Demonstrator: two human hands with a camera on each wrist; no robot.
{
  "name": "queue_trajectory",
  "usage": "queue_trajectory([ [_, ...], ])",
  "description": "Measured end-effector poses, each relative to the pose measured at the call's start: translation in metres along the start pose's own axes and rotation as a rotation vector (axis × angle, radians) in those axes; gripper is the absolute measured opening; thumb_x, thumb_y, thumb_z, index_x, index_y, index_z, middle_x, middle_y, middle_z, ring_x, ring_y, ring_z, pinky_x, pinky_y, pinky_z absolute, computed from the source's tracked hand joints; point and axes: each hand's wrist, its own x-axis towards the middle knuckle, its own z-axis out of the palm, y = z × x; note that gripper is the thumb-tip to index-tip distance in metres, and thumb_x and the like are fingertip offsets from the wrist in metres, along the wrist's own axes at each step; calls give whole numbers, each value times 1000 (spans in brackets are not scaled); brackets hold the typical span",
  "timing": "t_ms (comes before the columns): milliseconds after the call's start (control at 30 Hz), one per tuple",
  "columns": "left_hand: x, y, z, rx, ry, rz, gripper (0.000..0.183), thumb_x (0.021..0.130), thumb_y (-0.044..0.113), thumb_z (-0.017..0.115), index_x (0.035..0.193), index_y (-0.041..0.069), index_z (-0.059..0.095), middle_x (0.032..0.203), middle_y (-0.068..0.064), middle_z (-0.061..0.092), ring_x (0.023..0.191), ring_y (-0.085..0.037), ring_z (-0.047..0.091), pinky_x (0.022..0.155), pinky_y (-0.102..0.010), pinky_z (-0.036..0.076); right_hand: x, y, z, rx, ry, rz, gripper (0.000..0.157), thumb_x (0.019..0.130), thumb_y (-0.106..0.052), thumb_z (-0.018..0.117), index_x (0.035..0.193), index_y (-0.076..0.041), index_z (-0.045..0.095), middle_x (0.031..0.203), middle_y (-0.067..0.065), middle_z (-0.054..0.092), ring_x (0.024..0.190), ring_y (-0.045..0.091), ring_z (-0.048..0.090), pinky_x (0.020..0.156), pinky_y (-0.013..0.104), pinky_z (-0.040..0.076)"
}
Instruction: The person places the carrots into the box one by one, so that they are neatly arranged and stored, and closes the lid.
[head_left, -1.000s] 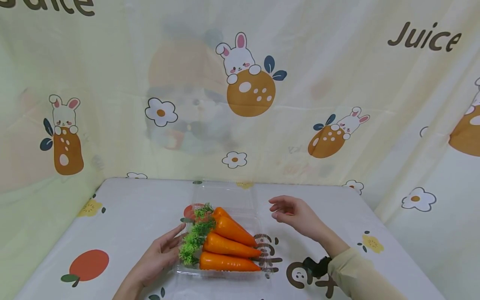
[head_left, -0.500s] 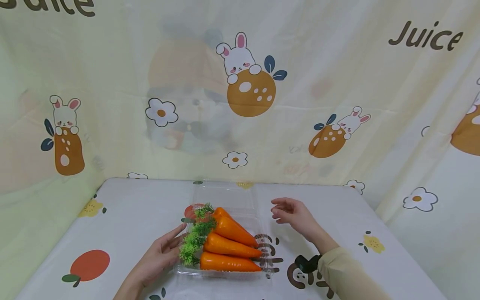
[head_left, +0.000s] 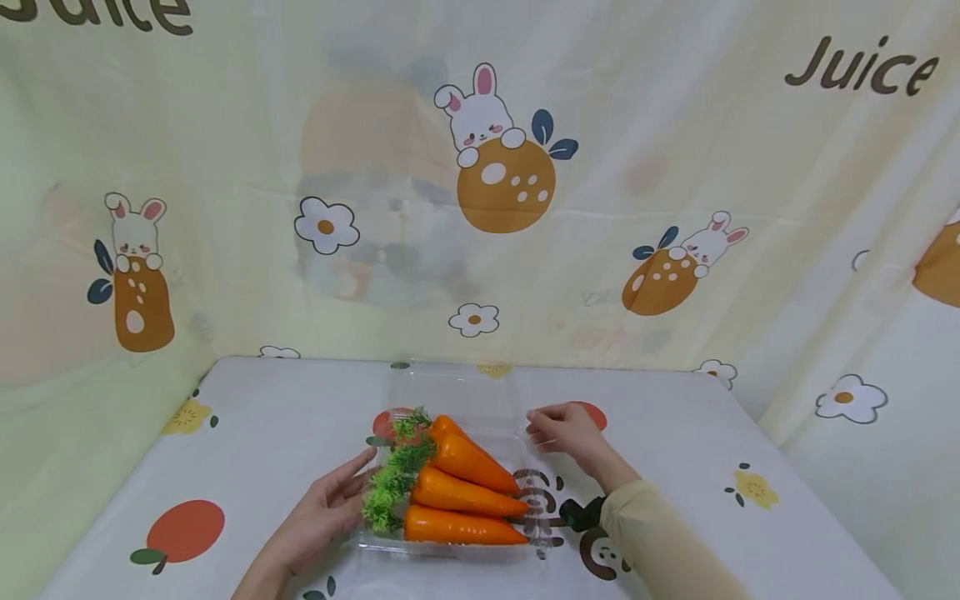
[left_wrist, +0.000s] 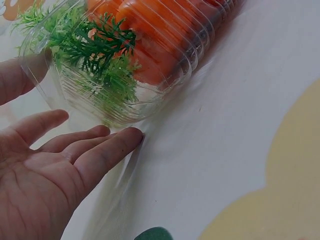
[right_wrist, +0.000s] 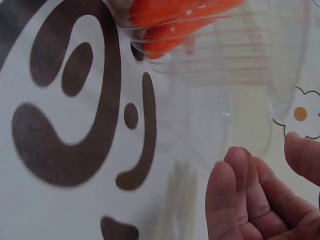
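Observation:
A clear plastic clamshell box (head_left: 442, 551) sits on the table, its lid (head_left: 450, 393) folded back towards the curtain. Several orange carrots (head_left: 468, 492) with green leafy tops (head_left: 386, 492) lie inside, tips pointing right. At the box's left side is my left hand (head_left: 318, 510); in the left wrist view its fairly straight fingers (left_wrist: 107, 157) are spread along the box end, seemingly touching it. My right hand (head_left: 576, 437) hovers close to the back right corner, near the lid hinge. Its fingers (right_wrist: 221, 195) are loosely bent and hold nothing in the right wrist view.
A pale tablecloth (head_left: 660, 425) printed with fruit, flowers and dark lettering covers the table. Behind it hangs a cream curtain (head_left: 390, 275) with rabbit prints. A black strap-like item (head_left: 581, 514) shows at the right wrist.
My right hand has moved left, towards the back right corner of the box. My left hand, the box and the carrots stay in place; the view shifts slightly.

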Motion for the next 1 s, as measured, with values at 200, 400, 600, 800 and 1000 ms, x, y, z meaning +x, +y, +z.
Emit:
queue_trajectory([
  [200, 0, 1, 1, 9, 8, -3, 77, 96, 0, 54, 162, 0, 15, 162, -36, 22, 138, -26, 52, 76, -22, 48, 6, 1, 7, -8, 29, 36, 37, 102, -24, 63, 121, 8, 70, 94, 9, 75, 78, 13, 68, 76, 30, 62],
  [400, 0, 2, 2, 4, 8, 2, 78, 95, -2, 54, 162, -2, 15, 162, -36, 23, 145, -40, 44, 83, -20, 49, 9, 3, 11, 34, 57, 55, 35, 100, -22, 66, 115, 8, 72, 85, 5, 74, 73, 12, 66, 73, 27, 62],
  [600, 0, 2, 3, -5, 4, 5, 79, 94, -2, 55, 162, -3, 14, 162, -36, 22, 147, -41, 40, 91, -17, 50, 11, 5, 12, 74, 68, 66, 33, 99, -20, 68, 116, 8, 72, 82, 2, 73, 71, 13, 66, 73, 26, 61],
  [800, 0, 2, 3, -10, 1, 4, 81, 93, -2, 56, 162, -3, 14, 162, -37, 22, 148, -45, 37, 95, -16, 50, 12, 7, 13, 97, 67, 49, 32, 98, -18, 69, 116, 9, 72, 81, 2, 73, 71, 12, 65, 71, 25, 61],
  [1000, 0, 1, 2, -12, -6, 1, 81, 93, -2, 56, 162, -3, 13, 162, -37, 22, 147, -41, 41, 98, -16, 50, 10, 5, 14, 122, 63, 8, 32, 99, -13, 68, 117, 12, 69, 85, 4, 75, 72, 10, 67, 73, 28, 62],
])
